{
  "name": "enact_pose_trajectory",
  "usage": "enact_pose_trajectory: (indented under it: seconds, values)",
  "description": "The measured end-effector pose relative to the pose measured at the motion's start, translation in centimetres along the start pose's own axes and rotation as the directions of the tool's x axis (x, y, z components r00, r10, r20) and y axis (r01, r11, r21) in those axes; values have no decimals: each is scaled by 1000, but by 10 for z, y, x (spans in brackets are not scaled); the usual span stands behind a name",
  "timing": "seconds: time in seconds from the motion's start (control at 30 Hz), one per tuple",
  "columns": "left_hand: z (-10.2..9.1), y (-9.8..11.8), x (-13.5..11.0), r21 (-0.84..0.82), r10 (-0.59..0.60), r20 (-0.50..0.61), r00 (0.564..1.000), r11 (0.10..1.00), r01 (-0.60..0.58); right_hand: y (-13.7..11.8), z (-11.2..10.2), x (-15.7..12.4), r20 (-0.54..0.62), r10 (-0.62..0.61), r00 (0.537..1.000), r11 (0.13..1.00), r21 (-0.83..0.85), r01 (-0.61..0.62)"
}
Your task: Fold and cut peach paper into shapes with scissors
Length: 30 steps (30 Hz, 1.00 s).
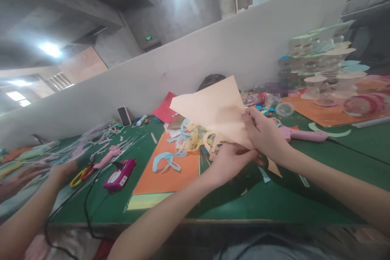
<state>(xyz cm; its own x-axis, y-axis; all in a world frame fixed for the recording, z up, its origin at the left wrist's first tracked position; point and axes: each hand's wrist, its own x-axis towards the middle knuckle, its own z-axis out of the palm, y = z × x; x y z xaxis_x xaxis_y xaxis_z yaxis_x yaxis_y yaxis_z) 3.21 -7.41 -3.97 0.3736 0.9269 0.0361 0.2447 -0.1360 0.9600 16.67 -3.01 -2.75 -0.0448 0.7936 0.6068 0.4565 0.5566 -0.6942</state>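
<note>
Peach paper sheet [213, 109] held up off the green table [274, 203], tilted, one corner pointing up toward the white partition [183, 65] behind it.

Right hand [265, 134]: fingers closed on the sheet's lower right corner, thumb lying on the near face. Firm pinch, nothing else in it.

Left hand [228, 162]: just below and touching the right hand, fingers curled shut at the sheet's lower edge. The exact contact is partly hidden by the right hand.

Under the sheet lies a loose heap of curled paper strips [195, 138], peach and pale blue, resting partly on an orange sheet [173, 170] laid flat on the table. One blue strip loop [166, 161] sits on the orange.

Other items on the table:
- pink glue gun [301, 134], just right of the right hand, cable trailing right
- magenta glue gun [118, 174], left of the orange sheet, black cable running off the near edge
- yellow-handled scissors [79, 176], beside it
- phone [124, 116] leaning on the partition
- red paper [166, 109] behind the heap
- stack of clear plastic cups [319, 57] with paper layers, far right

Another person's hand [61, 170] reaches in at far left — blurred, near the scissors.
</note>
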Motion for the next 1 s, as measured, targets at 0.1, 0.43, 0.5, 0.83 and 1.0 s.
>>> enact_pose_trajectory:
  seconds: [0.1,0.43,0.5,0.83,1.0]
  values:
    - [-3,-6,2,-12,3,6,1000,1000,-3,0,0,1,-4,-12,1000,1000,-3,12]
    - [-3,3,-4,127,-50,43,998,991,44,2,1,-1,64,16,998,1000,8,-16]
    - [-3,3,-4,101,-52,50,997,994,46,1,1,-1,69,26,997,1000,3,-26]
    - [-5,-2,1,-4,-18,-13,1000,1000,18,0,-3,3,228,145,963,989,3,-150]
    - [-18,3,8,-86,-50,-154,987,996,37,3,-4,3,359,172,917,984,-94,-148]
